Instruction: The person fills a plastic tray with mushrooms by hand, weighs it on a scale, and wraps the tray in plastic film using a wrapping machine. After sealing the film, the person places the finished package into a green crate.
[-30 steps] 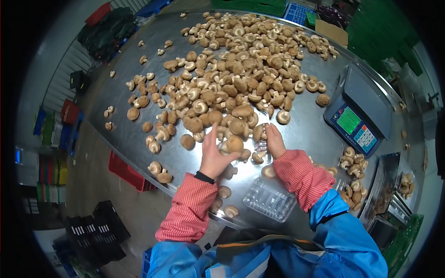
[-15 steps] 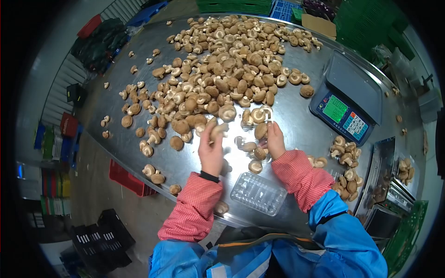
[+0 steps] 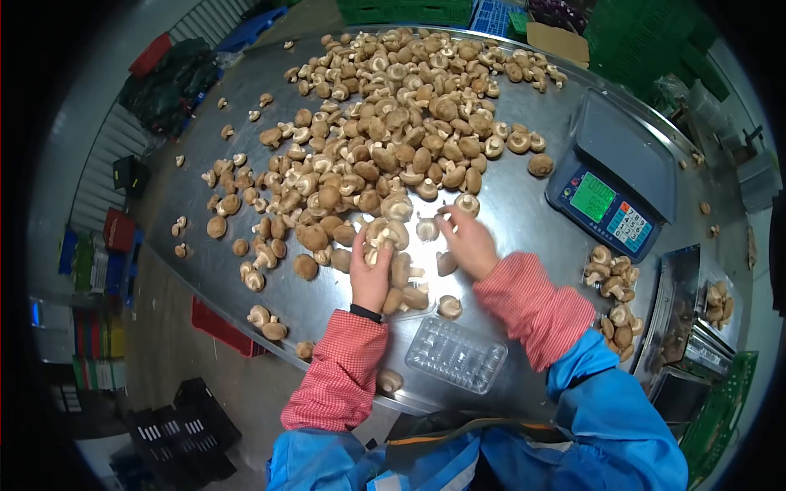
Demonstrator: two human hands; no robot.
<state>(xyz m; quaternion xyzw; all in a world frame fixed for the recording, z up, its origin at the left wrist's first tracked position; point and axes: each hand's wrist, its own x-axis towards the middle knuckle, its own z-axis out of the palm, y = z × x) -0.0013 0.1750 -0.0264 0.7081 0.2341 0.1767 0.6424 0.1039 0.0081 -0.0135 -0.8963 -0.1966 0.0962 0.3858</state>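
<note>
My left hand (image 3: 370, 277) is closed around brown shiitake mushrooms (image 3: 385, 236), some with pale stems showing. Just right of and below it, more shiitake (image 3: 401, 268) are grouped in what looks like a clear tray, mostly hidden. My right hand (image 3: 472, 245) is over the metal table, thumb and forefinger slightly apart, with no mushroom visible in them. Close to its fingertips are an upturned mushroom (image 3: 427, 229) and another mushroom (image 3: 467, 204). An empty clear plastic tray (image 3: 456, 353) lies in front of me, between my forearms.
A large heap of shiitake (image 3: 393, 123) covers the table's far middle, with loose ones at left. A digital scale (image 3: 610, 196) stands at right, near filled trays of mushrooms (image 3: 611, 272). Green crates (image 3: 639, 57) are stacked beyond the table.
The group of mushrooms that was by my right hand now sits further left, beside my left hand. My right hand has moved slightly left and released the mushrooms. The empty tray stays put.
</note>
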